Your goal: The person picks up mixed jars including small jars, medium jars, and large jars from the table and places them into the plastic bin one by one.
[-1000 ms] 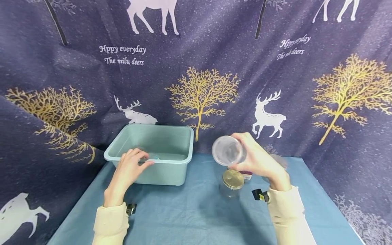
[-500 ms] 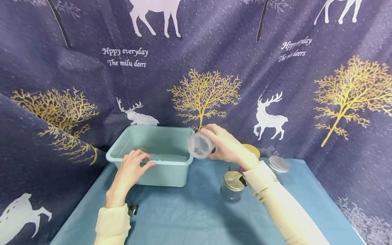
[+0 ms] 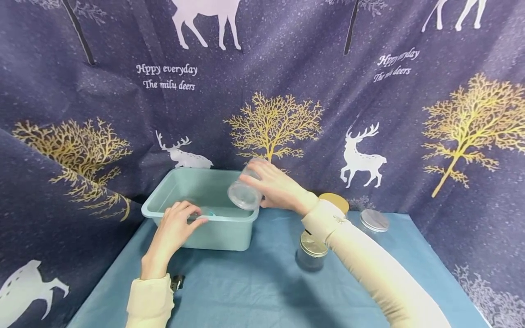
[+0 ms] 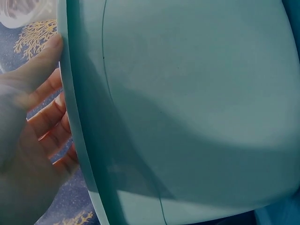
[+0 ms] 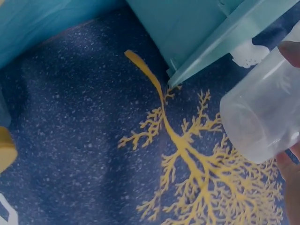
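Standing at the back of the blue-covered table [image 3: 254,291], the teal tub [image 3: 213,230] is the largest item; its open top faces up and its right rim passes directly under the work. The right hand [image 3: 279,189] reaches over that rim from the right, fingers curled round a clear plastic jar [image 3: 244,193]. The jar is tipped: its long axis runs roughly level and slightly downward toward the left, one round end facing the viewer over the tub's right-hand interior, the hand gripping the farther end. Which end is the mouth cannot be told. In the right wrist view the jar [image 5: 262,119] shows clear of the rim, not touching it. The left hand [image 3: 176,228] is at the tub's near rim, thumb and fingers closed over the edge, steadying it. It lies well apart from the jar; the right hand alone carries it. Behind the right forearm stand a gold-lidded jar [image 3: 311,250], a second gold lid [image 3: 334,202] and a silver-lidded jar [image 3: 374,221], all untouched.
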Available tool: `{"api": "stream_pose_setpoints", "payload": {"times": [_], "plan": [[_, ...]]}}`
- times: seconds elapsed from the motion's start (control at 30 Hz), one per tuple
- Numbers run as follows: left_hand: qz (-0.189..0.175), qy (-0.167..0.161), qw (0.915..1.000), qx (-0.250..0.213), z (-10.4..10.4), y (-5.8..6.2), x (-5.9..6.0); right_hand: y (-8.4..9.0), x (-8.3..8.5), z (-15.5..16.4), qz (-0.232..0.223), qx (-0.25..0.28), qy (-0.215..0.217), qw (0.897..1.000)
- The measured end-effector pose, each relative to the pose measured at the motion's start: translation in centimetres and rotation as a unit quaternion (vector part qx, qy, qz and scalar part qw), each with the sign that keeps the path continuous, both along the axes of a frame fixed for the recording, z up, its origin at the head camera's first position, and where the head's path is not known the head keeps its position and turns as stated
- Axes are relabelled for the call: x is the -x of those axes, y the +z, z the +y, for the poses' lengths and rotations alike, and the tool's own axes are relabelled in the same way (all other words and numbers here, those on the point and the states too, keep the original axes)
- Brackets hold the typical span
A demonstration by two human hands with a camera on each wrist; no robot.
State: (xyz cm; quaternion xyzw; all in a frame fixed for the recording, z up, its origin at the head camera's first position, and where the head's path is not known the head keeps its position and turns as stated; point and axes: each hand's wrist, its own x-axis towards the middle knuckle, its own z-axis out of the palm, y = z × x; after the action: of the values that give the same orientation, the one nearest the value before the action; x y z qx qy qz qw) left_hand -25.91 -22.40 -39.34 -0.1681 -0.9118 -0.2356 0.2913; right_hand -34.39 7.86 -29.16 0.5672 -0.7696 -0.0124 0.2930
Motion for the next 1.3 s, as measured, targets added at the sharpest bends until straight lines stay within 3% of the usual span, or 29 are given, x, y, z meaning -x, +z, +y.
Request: {"api": "stream_pose_setpoints", "payload": {"times": [0.2, 0.5, 0.7, 1.0, 1.3], "plan": [[0.0, 0.0, 1.0, 0.003, 0.0, 0.0, -0.2, -0.4, 0.8, -2.0, 0.008, -0.024, -0.005, 1.0], [0.004, 0.0, 1.0, 0.009, 0.0, 0.1, -0.1, -1.5, 1.5, -3.5, 0.007, -0.065, -0.048, 0.997], [0.012, -0.003, 0.9999, 0.009, 0.1, 0.1, -0.2, -2.4, 1.7, -4.0, 0.008, -0.076, -0.075, 0.994], [0.006, 0.005, 0.9999, 0.008, 0.2, -0.3, -0.3, -3.8, 1.7, -4.9, 0.051, -0.109, -0.084, 0.989], [0.007, 0.002, 0.9999, 0.011, 0.2, 0.1, -0.2, -4.1, 1.6, -5.3, 0.046, -0.123, -0.101, 0.986]]}}
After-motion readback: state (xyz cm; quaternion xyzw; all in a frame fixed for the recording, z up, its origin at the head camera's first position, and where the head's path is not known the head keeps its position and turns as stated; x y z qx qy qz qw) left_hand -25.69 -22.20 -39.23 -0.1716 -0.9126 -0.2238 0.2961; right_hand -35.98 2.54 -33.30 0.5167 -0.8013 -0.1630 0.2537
